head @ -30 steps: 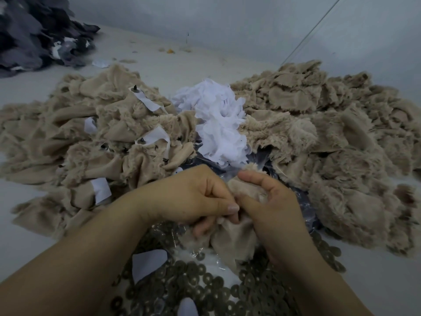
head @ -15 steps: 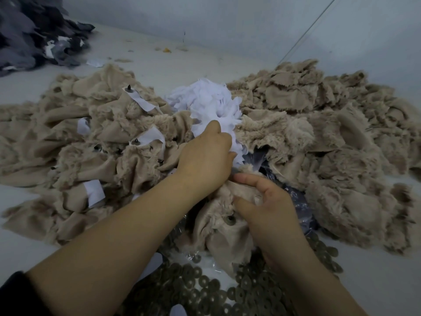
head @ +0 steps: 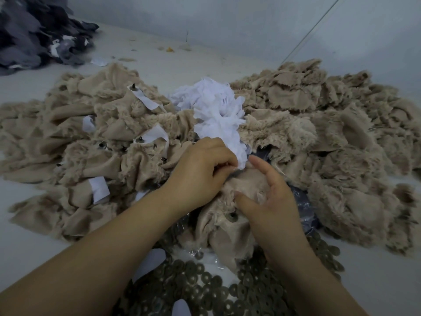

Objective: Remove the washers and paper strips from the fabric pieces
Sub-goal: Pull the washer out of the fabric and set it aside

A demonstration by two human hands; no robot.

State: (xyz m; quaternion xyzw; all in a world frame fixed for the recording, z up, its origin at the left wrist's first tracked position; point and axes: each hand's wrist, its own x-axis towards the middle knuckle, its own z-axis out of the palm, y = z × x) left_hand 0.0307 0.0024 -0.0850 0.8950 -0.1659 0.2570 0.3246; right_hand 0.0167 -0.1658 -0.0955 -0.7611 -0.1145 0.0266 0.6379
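At the white paper heap (head: pixel 218 119), left hand (head: pixel 200 172) back from dropping a strip, fingers curled, contents unclear. Right hand (head: pixel 271 201) eased open on fabric piece (head: pixel 227 226); washer (head: pixel 232 216) next.

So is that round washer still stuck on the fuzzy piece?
Still on. The washer sits flat against the tan fabric piece, just beside the right hand's thumb, apart from the loose washers below.

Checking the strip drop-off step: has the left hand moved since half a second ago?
Yes. The left hand has pulled back from the white paper-strip pile toward the fabric piece, its fingers curled.
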